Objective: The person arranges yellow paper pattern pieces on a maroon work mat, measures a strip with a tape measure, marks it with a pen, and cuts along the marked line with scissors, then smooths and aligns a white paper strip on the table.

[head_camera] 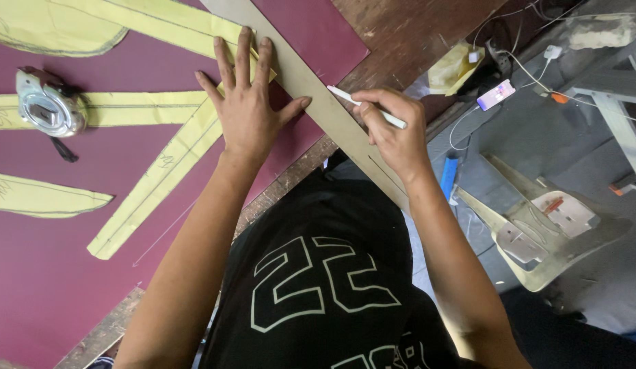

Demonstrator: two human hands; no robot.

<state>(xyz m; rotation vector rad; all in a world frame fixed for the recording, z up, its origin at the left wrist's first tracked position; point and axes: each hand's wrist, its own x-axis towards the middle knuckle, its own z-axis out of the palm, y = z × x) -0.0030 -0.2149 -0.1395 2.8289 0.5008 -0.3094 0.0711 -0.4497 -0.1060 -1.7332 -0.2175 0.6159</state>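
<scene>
Left hand (248,102): flat, fingers spread, palm down, gripping nothing; it presses on the yellow pattern strips (169,162) and the near-left edge of the long tan straightedge (311,89).
Right hand (393,130): closed in a writing grip round a white marking pencil (366,106); its tip rests on the straightedge, just right of the left thumb.
Straightedge: runs diagonally from the far edge of the view down to the right, passing over the table edge and under the right wrist.
Maroon sheet (51,273): covers the wooden table (400,34); its right corner ends just beyond the straightedge.
Open room: bare maroon sheet lies near and left of the forearms; bare wood lies far right of the straightedge.
Metal weight (50,107): on a yellow strip at far left, well apart from both hands.
Floor at right: phone (496,94), white cables, cardboard shapes (544,229).
Hidden or cut off: the straightedge's far end, the yellow pieces at the left margin; the pencil tip's mark is too small to make out.
</scene>
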